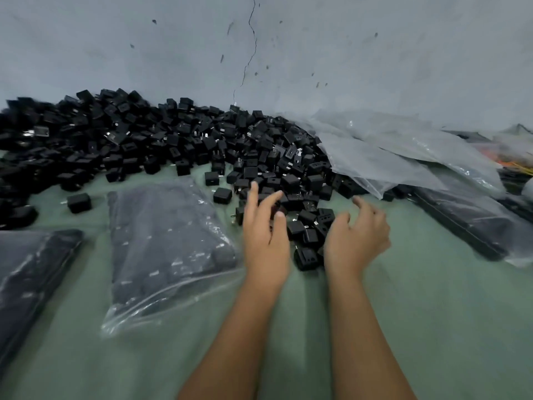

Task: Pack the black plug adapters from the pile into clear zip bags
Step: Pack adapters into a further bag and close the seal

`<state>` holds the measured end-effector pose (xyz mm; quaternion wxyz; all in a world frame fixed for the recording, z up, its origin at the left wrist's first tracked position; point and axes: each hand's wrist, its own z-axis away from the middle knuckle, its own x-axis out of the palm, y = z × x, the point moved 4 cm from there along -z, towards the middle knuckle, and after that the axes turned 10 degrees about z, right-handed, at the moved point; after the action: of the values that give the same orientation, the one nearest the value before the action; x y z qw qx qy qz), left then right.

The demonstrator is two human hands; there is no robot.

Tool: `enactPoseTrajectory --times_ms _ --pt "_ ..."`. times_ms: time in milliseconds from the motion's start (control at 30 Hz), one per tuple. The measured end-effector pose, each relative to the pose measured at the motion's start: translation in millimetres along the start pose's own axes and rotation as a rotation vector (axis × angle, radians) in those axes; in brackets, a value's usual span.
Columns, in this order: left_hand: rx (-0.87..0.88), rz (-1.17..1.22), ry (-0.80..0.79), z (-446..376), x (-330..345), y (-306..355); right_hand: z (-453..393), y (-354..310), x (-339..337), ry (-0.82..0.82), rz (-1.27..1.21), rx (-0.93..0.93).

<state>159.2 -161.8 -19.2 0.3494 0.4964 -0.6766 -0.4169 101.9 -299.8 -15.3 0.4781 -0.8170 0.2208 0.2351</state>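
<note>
Just both hands [311, 235] spread over pile's [173, 140] near edge, green surface [432, 327] beside.

Bare green cloth [432, 327] lies open in front and to the right — free passage there. The pile of black adapters [144, 140] blocks the whole back edge against the wall [317, 53]. Filled bag [170, 243] lies just left of the left hand [264, 238]; a second filled bag [31, 269] further left. Loose clear bags [389, 148] cover the right rear. Strays [79, 202] dot the gap between bags and pile — narrow lanes only.
</note>
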Motion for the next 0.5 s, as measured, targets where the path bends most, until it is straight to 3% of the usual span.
enactPoseTrajectory --times_ms 100,167,233,333,400,500 --pt "0.158 -0.008 -0.009 17 -24 27 43 -38 -10 0.109 -0.069 -0.268" --pt "0.195 -0.038 0.034 23 -56 39 72 -57 -4 0.019 -0.185 -0.372" --pt "0.182 -0.081 0.094 24 -98 44 94 -62 12 -0.212 -0.207 -0.352" --pt "0.13 -0.219 0.165 26 -164 38 102 -54 39 -0.451 0.1 -0.402" --pt "0.098 -0.278 0.186 30 -196 31 99 -50 45 -0.489 0.178 -0.466" --pt "0.044 -0.329 0.17 34 -212 19 99 -50 42 -0.461 -0.044 -0.393"
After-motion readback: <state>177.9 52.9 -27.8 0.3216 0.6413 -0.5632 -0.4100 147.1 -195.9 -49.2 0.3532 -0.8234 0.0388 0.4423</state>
